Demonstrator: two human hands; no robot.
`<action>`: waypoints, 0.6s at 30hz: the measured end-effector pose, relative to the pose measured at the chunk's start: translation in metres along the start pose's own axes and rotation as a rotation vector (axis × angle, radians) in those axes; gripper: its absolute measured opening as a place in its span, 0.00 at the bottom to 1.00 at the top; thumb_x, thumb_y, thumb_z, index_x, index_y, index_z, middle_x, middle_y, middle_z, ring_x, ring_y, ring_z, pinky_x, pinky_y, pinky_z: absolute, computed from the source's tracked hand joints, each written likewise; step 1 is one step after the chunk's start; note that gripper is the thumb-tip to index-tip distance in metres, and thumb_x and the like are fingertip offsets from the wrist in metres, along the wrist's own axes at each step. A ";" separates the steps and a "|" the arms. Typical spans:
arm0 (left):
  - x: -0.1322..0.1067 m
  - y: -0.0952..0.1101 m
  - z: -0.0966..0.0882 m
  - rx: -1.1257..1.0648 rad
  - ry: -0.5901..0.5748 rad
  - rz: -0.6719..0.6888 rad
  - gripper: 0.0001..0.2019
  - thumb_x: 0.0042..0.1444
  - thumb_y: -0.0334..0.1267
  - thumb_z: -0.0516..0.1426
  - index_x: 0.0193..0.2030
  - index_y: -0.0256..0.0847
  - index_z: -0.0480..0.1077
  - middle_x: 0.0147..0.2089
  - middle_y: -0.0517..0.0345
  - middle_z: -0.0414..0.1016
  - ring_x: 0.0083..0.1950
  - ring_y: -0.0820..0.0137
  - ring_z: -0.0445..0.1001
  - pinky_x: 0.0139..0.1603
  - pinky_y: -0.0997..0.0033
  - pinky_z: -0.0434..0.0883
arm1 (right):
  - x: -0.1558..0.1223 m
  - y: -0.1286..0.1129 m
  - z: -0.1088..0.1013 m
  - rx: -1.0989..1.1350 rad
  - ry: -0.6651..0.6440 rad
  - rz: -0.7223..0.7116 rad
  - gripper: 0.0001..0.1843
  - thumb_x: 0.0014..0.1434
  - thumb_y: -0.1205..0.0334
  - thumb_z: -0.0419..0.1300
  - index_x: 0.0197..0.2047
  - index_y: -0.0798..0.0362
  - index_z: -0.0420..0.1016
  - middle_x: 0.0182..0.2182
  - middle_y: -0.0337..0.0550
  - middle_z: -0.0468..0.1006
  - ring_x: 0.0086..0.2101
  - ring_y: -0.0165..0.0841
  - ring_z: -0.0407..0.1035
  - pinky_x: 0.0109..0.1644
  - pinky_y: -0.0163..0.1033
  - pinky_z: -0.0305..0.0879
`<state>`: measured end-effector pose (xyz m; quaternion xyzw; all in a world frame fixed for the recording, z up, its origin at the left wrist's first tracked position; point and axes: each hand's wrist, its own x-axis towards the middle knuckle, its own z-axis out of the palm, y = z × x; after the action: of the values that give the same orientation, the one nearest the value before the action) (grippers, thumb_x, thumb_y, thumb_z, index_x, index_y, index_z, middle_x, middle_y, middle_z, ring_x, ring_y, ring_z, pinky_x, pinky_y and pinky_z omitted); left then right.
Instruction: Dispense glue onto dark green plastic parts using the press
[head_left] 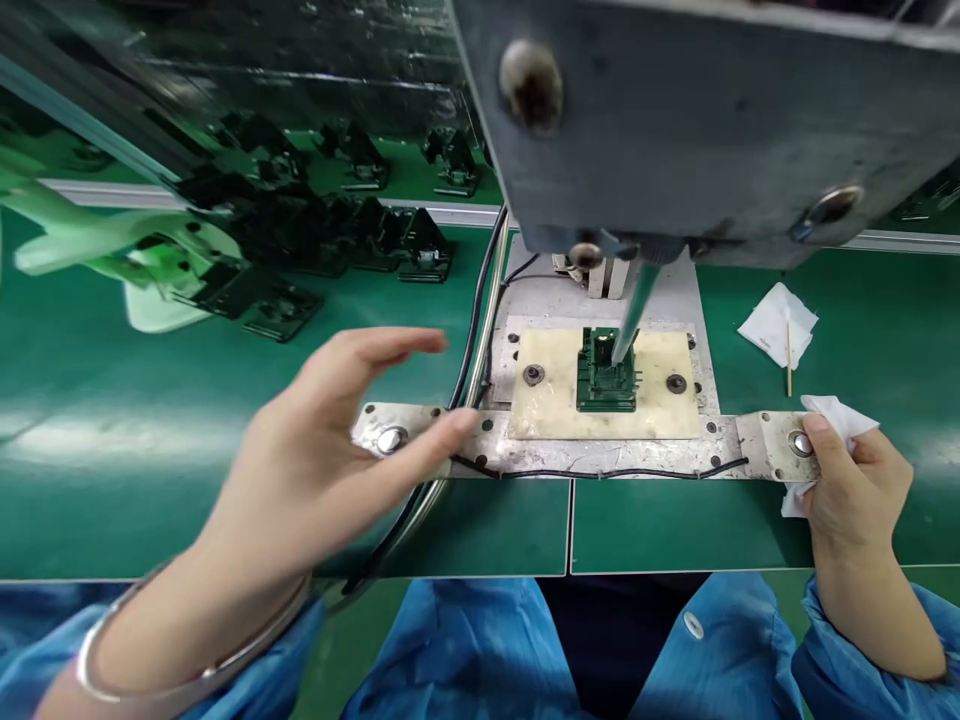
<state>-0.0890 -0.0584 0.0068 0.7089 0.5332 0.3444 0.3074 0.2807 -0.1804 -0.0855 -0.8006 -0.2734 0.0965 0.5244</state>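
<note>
My left hand point(322, 450) is spread, thumb and fingers apart and empty, over the left end of a metal bar near a round push button point(391, 440). At the bar's other end, my right hand point(859, 490) is closed on a white wipe point(844, 412), its thumb beside the right push button point(801, 443). Between the hands, a dark moulded plastic part point(607, 390) sits on a cream fixture plate point(536, 415). A slanting metal rod point(637, 305) comes down from the machine head point(675, 130), its tip at the part. Whether they touch is unclear.
Several similar black parts point(424, 250) stand at the back left. A pale green object point(112, 235), its kind unclear, lies beside them. Cables point(476, 350) run past the bar's left side. A white packet point(772, 320) and thin wooden stick point(788, 365) lie on the right.
</note>
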 end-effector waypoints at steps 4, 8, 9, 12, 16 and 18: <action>0.031 0.022 0.030 -0.073 -0.295 0.059 0.40 0.39 0.51 0.74 0.60 0.47 0.68 0.62 0.51 0.72 0.63 0.50 0.71 0.67 0.50 0.67 | -0.001 -0.003 0.002 0.025 0.015 0.037 0.23 0.45 0.41 0.71 0.23 0.53 0.73 0.18 0.34 0.62 0.20 0.29 0.55 0.20 0.36 0.50; 0.055 0.025 0.063 -0.190 -0.461 -0.045 0.37 0.36 0.47 0.74 0.55 0.43 0.70 0.58 0.48 0.75 0.62 0.50 0.73 0.64 0.47 0.69 | -0.001 0.001 0.003 0.025 0.000 0.022 0.22 0.47 0.41 0.70 0.24 0.53 0.75 0.18 0.35 0.64 0.22 0.31 0.57 0.22 0.36 0.52; 0.058 0.026 0.068 -0.250 -0.484 -0.059 0.33 0.39 0.45 0.73 0.53 0.42 0.70 0.56 0.48 0.76 0.61 0.52 0.73 0.65 0.48 0.69 | 0.000 0.002 0.004 0.031 -0.008 0.024 0.22 0.47 0.41 0.70 0.25 0.53 0.75 0.18 0.35 0.65 0.22 0.31 0.57 0.22 0.36 0.52; 0.062 0.029 0.071 -0.410 -0.528 -0.135 0.27 0.41 0.42 0.72 0.48 0.40 0.72 0.52 0.50 0.78 0.57 0.56 0.76 0.63 0.52 0.71 | 0.000 0.005 0.004 0.038 -0.019 0.008 0.21 0.48 0.42 0.70 0.24 0.53 0.75 0.17 0.34 0.64 0.22 0.30 0.57 0.23 0.37 0.53; 0.060 0.041 0.059 -0.361 -0.550 -0.347 0.23 0.39 0.45 0.74 0.40 0.38 0.77 0.38 0.53 0.79 0.42 0.62 0.79 0.43 0.65 0.77 | 0.001 0.007 0.006 0.040 -0.033 -0.026 0.20 0.49 0.43 0.69 0.27 0.53 0.78 0.19 0.35 0.68 0.23 0.32 0.60 0.26 0.38 0.56; 0.054 0.045 0.053 -0.384 -0.613 -0.415 0.19 0.42 0.50 0.72 0.33 0.36 0.78 0.29 0.54 0.76 0.30 0.67 0.74 0.27 0.71 0.71 | 0.003 0.008 0.007 0.036 -0.031 -0.029 0.21 0.49 0.42 0.69 0.28 0.54 0.79 0.19 0.36 0.69 0.24 0.32 0.61 0.27 0.38 0.57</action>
<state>-0.0111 -0.0204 0.0214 0.5861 0.4747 0.1416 0.6412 0.2824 -0.1756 -0.0951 -0.7854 -0.2913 0.1064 0.5358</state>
